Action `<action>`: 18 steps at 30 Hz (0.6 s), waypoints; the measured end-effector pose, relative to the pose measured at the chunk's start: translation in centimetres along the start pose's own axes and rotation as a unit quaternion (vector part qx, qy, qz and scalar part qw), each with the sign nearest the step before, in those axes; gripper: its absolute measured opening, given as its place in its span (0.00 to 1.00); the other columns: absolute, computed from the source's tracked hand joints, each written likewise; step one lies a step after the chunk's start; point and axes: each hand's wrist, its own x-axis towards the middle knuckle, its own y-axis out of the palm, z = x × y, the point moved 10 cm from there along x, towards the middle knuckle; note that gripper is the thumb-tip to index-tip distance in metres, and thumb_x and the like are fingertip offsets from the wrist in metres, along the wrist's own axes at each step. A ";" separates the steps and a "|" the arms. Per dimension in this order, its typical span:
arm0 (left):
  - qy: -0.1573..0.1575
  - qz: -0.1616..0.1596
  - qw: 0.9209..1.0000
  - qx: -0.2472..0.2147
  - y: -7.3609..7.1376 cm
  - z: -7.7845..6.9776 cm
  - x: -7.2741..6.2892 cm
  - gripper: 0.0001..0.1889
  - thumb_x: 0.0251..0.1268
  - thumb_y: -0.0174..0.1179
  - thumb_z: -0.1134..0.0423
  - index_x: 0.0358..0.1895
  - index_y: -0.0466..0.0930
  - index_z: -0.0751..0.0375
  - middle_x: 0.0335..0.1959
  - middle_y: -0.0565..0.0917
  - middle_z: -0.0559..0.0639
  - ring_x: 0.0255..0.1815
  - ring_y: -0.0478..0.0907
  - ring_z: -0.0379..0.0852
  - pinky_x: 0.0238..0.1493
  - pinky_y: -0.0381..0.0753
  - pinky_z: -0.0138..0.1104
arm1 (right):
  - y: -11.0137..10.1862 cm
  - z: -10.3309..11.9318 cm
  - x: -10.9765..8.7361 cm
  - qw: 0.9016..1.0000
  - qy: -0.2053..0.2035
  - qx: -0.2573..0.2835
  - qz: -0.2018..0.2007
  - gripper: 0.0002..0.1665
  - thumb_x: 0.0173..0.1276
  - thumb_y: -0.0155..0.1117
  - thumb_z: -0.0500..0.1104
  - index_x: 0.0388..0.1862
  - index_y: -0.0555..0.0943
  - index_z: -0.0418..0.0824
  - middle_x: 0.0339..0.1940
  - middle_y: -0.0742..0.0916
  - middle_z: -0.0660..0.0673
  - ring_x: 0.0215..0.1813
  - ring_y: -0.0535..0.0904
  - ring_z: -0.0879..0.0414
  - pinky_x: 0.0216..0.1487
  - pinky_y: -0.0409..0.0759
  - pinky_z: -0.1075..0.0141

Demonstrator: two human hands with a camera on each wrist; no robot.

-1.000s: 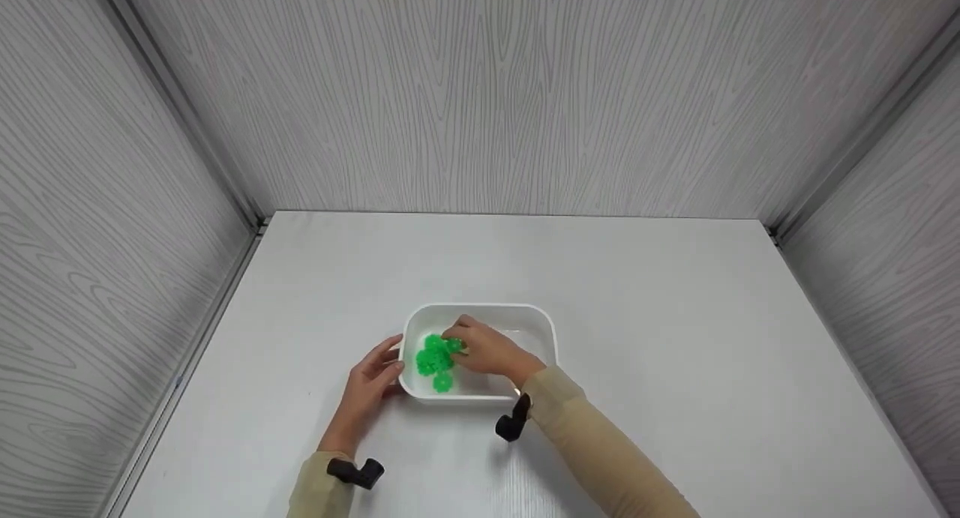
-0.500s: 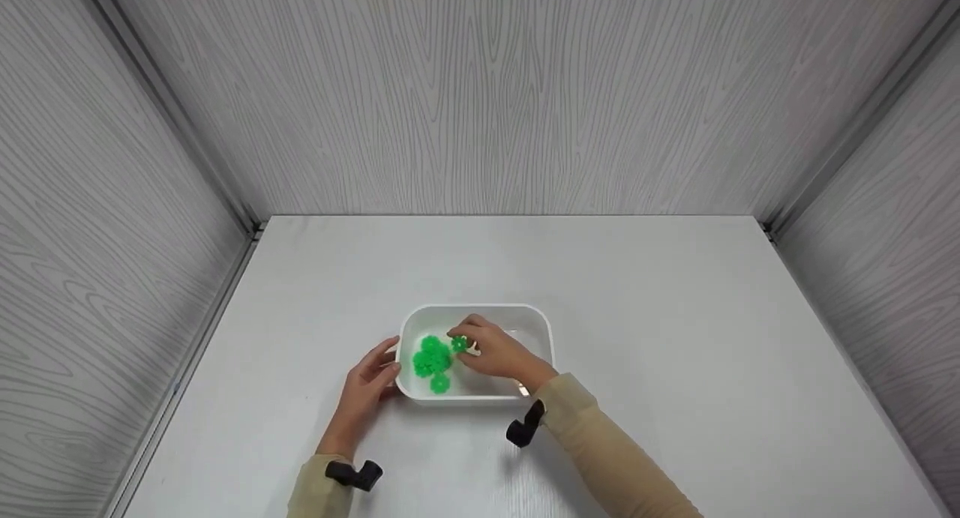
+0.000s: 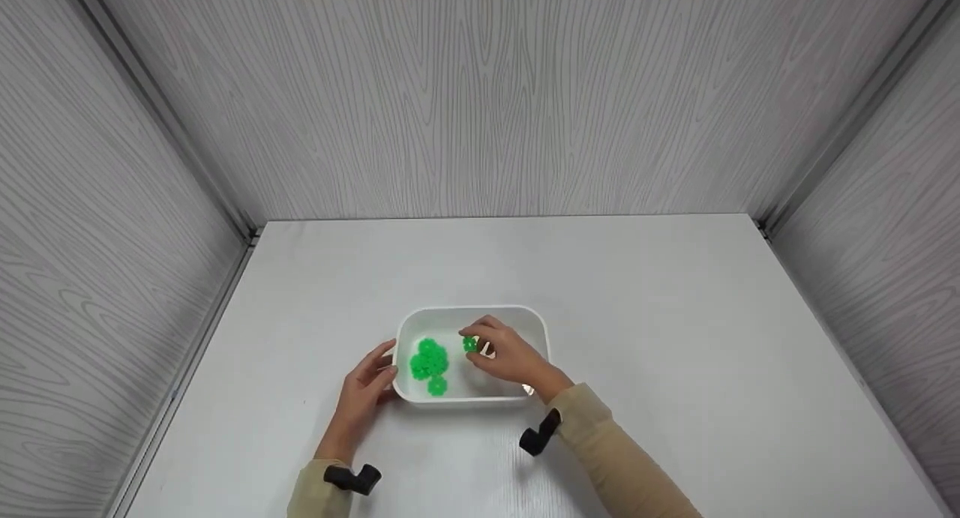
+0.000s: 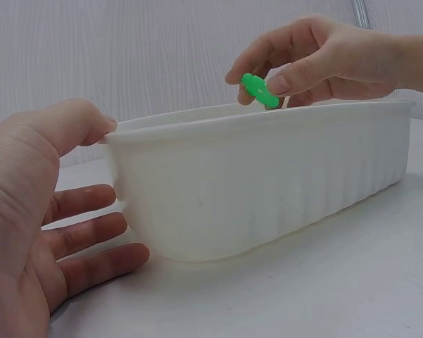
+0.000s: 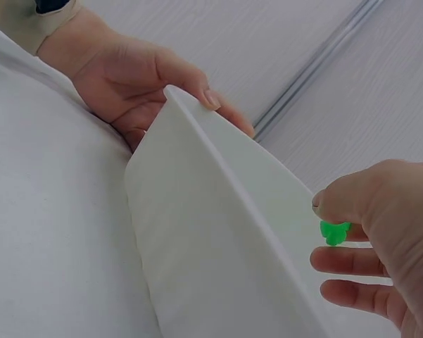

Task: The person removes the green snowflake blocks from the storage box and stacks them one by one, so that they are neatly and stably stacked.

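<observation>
A white plastic box [image 3: 472, 402] stands on the table, with several green flower-shaped plastic discs [image 3: 429, 359] in its left part. Over the box's middle my right hand [image 3: 511, 354] pinches one green disc [image 4: 260, 90] between thumb and fingers; in the left wrist view it is tilted, around rim height. That disc [image 5: 333, 233] is partly hidden by the thumb in the right wrist view. My left hand [image 3: 363, 387] rests against the box's left end. Its thumb touches the rim [image 4: 111, 134], while the other fingers [image 4: 91, 236] lie fairly straight beside the outer wall.
The white tabletop [image 3: 660, 315] is bounded by a grey wood-grain back panel [image 3: 480, 98] and side panels. Black wrist cameras sit on the left sleeve [image 3: 352, 479] and on the right sleeve [image 3: 540, 432].
My right hand has drawn one green disc away from the pile, moving right across the box. My left hand keeps its place at the box's left end.
</observation>
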 end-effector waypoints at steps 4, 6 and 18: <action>0.001 -0.007 1.000 -0.008 -0.5 1.1 0.5 0.23 0.67 0.56 0.63 0.65 0.68 0.50 0.56 0.73 0.64 0.53 0.74 0.60 0.44 0.78 0.43 | -0.8 0.2 -0.5 1.000 -0.009 0.011 -0.020 0.21 0.63 0.63 0.36 0.55 0.76 0.36 0.47 0.77 0.41 0.36 0.79 0.53 0.37 0.78 0.67; 0.003 -0.013 1.000 -0.008 -0.7 1.8 0.7 0.23 0.65 0.58 0.60 0.64 0.70 0.47 0.55 0.73 0.62 0.52 0.74 0.58 0.44 0.78 0.43 | -1.1 0.3 -0.8 0.999 -0.017 0.014 -0.032 0.21 0.62 0.63 0.35 0.55 0.76 0.35 0.46 0.78 0.41 0.36 0.79 0.52 0.37 0.79 0.65; 0.007 -0.021 1.000 0.001 -0.9 2.1 0.8 0.25 0.65 0.58 0.59 0.66 0.68 0.50 0.56 0.73 0.63 0.53 0.73 0.59 0.43 0.78 0.42 | -2.7 0.3 -2.6 0.996 -0.020 0.033 -0.074 0.21 0.62 0.63 0.35 0.55 0.76 0.38 0.47 0.78 0.43 0.37 0.78 0.49 0.38 0.79 0.63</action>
